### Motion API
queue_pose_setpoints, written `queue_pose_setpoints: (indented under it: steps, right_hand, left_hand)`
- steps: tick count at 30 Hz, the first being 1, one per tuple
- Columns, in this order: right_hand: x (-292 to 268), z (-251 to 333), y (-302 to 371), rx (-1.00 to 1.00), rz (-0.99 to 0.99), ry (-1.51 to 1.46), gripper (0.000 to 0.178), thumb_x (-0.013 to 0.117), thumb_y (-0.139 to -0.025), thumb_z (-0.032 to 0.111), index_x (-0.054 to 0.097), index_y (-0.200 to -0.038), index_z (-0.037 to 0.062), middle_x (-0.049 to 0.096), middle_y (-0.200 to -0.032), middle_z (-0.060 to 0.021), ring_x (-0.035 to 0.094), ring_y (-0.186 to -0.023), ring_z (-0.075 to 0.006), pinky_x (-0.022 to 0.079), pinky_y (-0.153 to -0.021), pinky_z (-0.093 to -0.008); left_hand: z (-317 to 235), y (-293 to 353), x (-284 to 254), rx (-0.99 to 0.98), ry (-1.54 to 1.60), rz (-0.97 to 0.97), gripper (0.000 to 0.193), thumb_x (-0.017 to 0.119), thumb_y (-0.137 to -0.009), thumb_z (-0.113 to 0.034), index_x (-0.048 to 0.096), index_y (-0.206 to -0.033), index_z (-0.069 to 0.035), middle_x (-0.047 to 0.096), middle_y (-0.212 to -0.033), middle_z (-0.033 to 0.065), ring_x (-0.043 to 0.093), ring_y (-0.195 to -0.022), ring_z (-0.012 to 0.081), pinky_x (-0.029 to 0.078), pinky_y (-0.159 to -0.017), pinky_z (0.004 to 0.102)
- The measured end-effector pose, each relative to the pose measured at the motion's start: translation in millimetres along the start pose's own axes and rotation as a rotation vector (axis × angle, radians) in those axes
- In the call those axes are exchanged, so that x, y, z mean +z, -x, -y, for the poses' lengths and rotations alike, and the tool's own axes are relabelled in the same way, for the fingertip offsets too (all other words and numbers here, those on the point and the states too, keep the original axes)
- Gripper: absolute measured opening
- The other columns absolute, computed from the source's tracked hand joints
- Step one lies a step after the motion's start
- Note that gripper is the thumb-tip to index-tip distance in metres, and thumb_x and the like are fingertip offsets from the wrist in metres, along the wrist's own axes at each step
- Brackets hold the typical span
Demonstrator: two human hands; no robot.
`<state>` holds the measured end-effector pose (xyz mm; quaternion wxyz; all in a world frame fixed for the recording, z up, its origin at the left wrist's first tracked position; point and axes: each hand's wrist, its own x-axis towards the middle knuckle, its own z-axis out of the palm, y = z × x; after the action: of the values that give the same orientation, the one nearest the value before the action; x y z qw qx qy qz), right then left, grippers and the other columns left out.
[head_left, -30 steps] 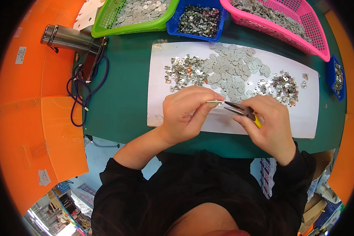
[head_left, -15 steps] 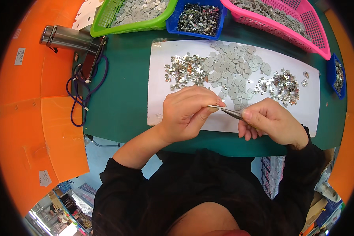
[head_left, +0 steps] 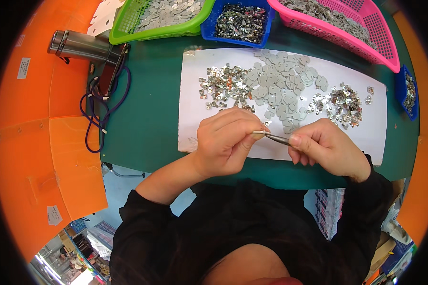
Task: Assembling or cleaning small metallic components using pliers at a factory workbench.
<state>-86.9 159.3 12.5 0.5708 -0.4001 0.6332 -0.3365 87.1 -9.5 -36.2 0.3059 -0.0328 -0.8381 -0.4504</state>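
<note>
Near the front edge of the white board (head_left: 214,141), my left hand (head_left: 225,142) pinches a small thin flat piece (head_left: 258,132) between thumb and fingertips. From the right, my right hand (head_left: 329,146) grips metal tweezers (head_left: 279,139), whose tips meet the edge of the piece at my left fingertips. Just beyond my hands lies a pile of flat grey notched plates (head_left: 285,80). Small shiny metal clips (head_left: 223,85) are heaped left of the plates, and more small metal parts (head_left: 345,105) lie to the right. My fingers partly hide the held piece.
Along the back of the green table (head_left: 147,118) stand a green basket (head_left: 159,34) of grey plates, a blue bin (head_left: 238,42) of small parts and a pink basket (head_left: 337,45). A small blue tray (head_left: 409,114) sits far right. A steel flask (head_left: 81,46) and purple cord (head_left: 110,111) are left.
My left hand has shifted slightly down and left with the piece. The tweezers have moved left with it and are held flatter, their tips now at the piece.
</note>
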Motion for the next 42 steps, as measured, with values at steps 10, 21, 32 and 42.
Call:
queue_pose_setpoints:
  steps: [10, 21, 32, 42]
  right_hand:
    - [28, -3, 3, -0.255, -0.566, 0.554, 0.025, 0.063, -0.092, 0.02, 0.065, -0.077, 0.0012, 0.054, -0.058, -0.0135, 0.05, -0.048, -0.0282, 0.039, -0.048, -0.0336]
    - [13, 4, 11, -0.121, -0.38, 0.437, 0.029, 0.056, -0.097, 0.021, 0.063, -0.077, 0.0001, 0.054, -0.059, -0.0087, 0.052, -0.052, -0.0174, 0.04, -0.052, -0.0299]
    - [16, -6, 5, -0.093, -0.401, 0.199, 0.034, 0.058, -0.098, 0.028, 0.066, -0.077, 0.0023, 0.056, -0.054, -0.0086, 0.054, -0.047, -0.0221, 0.04, -0.049, -0.0329]
    - [15, -3, 5, -0.096, -0.423, 0.28, 0.031, 0.06, -0.096, 0.027, 0.065, -0.077, 0.0029, 0.052, -0.055, -0.0133, 0.051, -0.048, -0.0306, 0.038, -0.048, -0.0368]
  left_hand:
    - [-8, -8, -4, -0.289, -0.027, 0.015, 0.009, 0.06, -0.093, -0.002, 0.065, -0.087, 0.004, 0.068, -0.081, 0.013, 0.065, -0.073, 0.0205, 0.051, -0.068, 0.0277]
    - [-11, -15, -6, -0.599, 0.352, 0.165, 0.019, 0.056, -0.099, -0.008, 0.065, -0.089, 0.005, 0.066, -0.085, 0.0082, 0.064, -0.078, 0.0136, 0.054, -0.071, 0.0269]
    - [-13, -18, -1, -0.424, 0.073, 0.123, 0.016, 0.059, -0.095, -0.005, 0.067, -0.084, 0.003, 0.067, -0.075, 0.0084, 0.063, -0.07, 0.015, 0.049, -0.065, 0.0267]
    - [-13, -16, 2, -0.452, 0.089, 0.097, 0.015, 0.058, -0.095, -0.004, 0.067, -0.084, 0.003, 0.067, -0.075, 0.0084, 0.063, -0.071, 0.0161, 0.048, -0.066, 0.0276]
